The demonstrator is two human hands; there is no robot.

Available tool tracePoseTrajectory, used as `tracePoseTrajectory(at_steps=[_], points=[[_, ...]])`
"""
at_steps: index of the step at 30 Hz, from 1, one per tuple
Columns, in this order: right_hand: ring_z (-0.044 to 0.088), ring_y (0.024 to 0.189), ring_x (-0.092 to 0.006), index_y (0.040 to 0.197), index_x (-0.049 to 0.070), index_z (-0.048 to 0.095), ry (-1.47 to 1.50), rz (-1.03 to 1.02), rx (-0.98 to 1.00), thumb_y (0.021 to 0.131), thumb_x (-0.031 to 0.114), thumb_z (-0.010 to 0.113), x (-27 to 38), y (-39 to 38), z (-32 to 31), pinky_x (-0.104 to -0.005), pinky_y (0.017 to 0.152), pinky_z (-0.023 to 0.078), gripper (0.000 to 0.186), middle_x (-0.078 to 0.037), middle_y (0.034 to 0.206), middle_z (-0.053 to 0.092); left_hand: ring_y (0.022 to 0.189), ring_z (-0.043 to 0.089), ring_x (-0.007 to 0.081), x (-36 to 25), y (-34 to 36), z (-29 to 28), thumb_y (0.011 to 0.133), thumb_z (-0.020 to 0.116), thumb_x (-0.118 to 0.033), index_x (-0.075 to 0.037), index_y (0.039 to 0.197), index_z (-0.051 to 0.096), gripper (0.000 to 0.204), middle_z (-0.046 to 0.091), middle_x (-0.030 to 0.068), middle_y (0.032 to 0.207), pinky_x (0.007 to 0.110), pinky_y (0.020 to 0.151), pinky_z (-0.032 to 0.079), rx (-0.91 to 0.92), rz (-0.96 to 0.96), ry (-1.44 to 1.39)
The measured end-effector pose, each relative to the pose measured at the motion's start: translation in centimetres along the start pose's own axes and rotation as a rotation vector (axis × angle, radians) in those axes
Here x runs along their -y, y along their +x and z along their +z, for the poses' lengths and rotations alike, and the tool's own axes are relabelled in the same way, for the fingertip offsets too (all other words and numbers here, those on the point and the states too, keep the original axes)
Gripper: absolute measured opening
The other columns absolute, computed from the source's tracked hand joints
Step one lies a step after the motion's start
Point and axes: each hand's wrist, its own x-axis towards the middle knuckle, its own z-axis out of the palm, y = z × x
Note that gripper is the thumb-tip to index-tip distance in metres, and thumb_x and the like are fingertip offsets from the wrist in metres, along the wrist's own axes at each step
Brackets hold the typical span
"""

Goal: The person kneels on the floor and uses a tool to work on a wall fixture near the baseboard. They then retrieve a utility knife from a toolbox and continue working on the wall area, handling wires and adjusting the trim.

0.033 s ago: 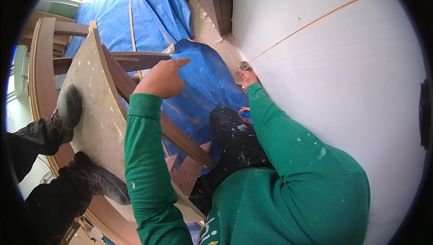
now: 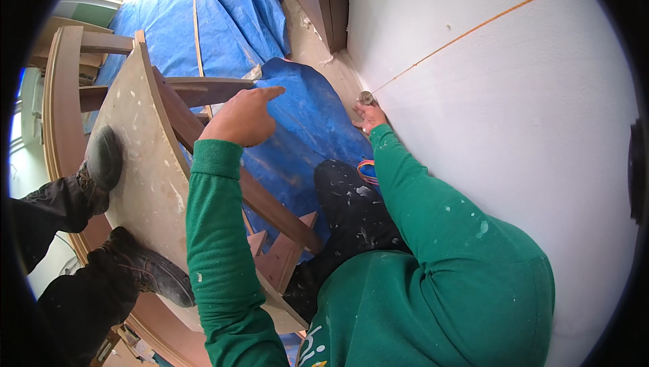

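An orange cord (image 2: 487, 27) slants across the white wall (image 2: 514, 130), its long axis running from upper right down to a small round metal piece (image 2: 366, 98) just above centre. Around you, a blue tarp (image 2: 297, 110) covers the floor; at left stands a curved wooden panel (image 2: 145, 164) bearing two dark shoes, with a wooden bar (image 2: 270, 211) between your arms. Your right hand (image 2: 371, 118) reaches up to the wall's foot, fingers at the metal piece, their grip unclear. Your left hand (image 2: 242, 118) points right, index finger out, others curled; whether it holds anything cannot be told.
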Motion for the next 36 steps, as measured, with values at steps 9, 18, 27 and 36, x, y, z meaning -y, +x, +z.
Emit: tracePoseTrajectory(at_steps=[9,18,27,36], points=[[0.056,0.123,-0.0252,0.139,0.022,0.048,0.034,-0.008,0.006,0.094,0.007,0.069,0.8,-0.1,0.8,-0.0773,0.105,0.027,0.052,0.0,0.134,0.054,0.109,0.065,0.0425,-0.1,0.4,-0.1,0.083,0.045,-0.001,-0.01,0.14,0.058,0.06,0.064,0.029,0.126,0.043,0.103,0.049,-0.01,-0.021,0.026],[0.055,0.123,-0.0238,0.128,0.021,0.055,0.034,0.001,-0.005,0.094,0.014,0.072,0.5,1.0,0.2,-0.0751,0.104,0.029,0.039,0.002,0.128,0.057,0.113,0.064,0.0424,-0.2,0.6,-0.2,0.082,0.045,0.0,-0.009,0.141,0.058,0.061,0.063,0.0272,0.13,0.042,0.105,0.047,0.007,-0.028,0.023],[0.054,0.123,-0.0239,0.134,0.023,0.051,0.014,-0.001,-0.005,0.093,0.013,0.072,0.6,0.3,0.9,-0.0756,0.105,0.028,0.047,0.002,0.131,0.056,0.116,0.063,0.0423,-0.1,0.5,-0.1,0.083,0.045,0.0,-0.009,0.142,0.057,0.061,0.061,0.0268,0.133,0.042,0.107,0.046,0.02,-0.039,0.021],[0.058,0.12,-0.0243,0.138,0.024,0.046,0.025,0.002,0.0,0.091,0.011,0.073,0.7,0.6,0.5,-0.0759,0.104,0.03,0.056,-0.001,0.129,0.056,0.127,0.057,0.0412,-0.8,0.7,-0.7,0.074,0.048,0.002,-0.013,0.145,0.054,0.073,0.059,0.0248,0.137,0.044,0.112,0.044,0.094,-0.1,-0.004]])
